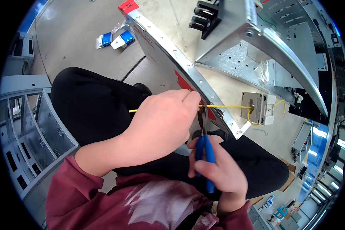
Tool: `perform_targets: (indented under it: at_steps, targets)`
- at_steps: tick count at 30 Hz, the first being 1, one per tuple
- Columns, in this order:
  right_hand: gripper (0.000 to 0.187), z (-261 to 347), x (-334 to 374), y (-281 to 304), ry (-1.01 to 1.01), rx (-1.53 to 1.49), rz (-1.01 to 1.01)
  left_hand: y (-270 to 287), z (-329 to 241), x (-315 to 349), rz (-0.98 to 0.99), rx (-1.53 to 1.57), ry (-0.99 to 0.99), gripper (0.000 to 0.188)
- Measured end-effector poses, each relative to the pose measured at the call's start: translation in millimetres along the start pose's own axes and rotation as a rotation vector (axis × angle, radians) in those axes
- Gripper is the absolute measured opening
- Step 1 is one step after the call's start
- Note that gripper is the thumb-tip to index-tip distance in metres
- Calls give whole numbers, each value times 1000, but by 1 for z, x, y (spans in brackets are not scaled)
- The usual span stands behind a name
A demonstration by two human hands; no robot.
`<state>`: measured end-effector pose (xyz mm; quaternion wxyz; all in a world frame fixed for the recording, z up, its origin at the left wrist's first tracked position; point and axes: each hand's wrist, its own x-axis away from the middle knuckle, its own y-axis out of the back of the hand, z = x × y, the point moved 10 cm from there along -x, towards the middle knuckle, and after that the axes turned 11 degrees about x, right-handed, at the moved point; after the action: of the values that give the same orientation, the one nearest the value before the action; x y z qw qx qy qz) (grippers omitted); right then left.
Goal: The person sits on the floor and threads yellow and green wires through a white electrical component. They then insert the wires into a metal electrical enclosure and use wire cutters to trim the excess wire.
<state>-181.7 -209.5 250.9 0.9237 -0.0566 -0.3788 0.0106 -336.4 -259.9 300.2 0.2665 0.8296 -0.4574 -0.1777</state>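
My left hand [166,119] is closed round a yellow wire [228,106], and the wire's loose end pokes out on the left side of the fist. Blue-handled pliers [209,149] are gripped in my right hand [226,170]. Their dark jaws point up and meet the wire just right of my left fingers; whether they are closed on it I cannot make out. To the right, the wire runs into a beige block-shaped electrical fitting [258,108]. A short yellow loop hangs out of the fitting's far side.
A long metal-edged panel [168,50] with red markings slants in front of me. Beyond it stands a sheet-metal enclosure [234,53] with a curved edge. Small blue-and-white boxes [122,39] lie on the floor, and a grey metal frame [38,130] is at left.
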Motion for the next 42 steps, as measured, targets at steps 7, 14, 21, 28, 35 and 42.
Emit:
perform_targets:
  at_steps: [7,14,21,28,35,42]
  targets:
    - [49,-12,-37,14,158,465,-302,-9,5,-1,100,70,84,16]
    - [61,-17,-59,19,362,755,-737,-23,0,1,124,-5,122,24]
    - [55,-30,-65,37,245,392,-624,-25,4,-2,141,-51,169,26]
    - [54,-32,-72,35,353,232,-621,-29,8,-3,156,-117,148,30]
    - [51,-34,-78,31,420,227,-625,-23,8,-5,128,-83,135,33]
    - [55,-11,-62,26,573,478,-824,-16,-18,-25,37,31,-35,31]
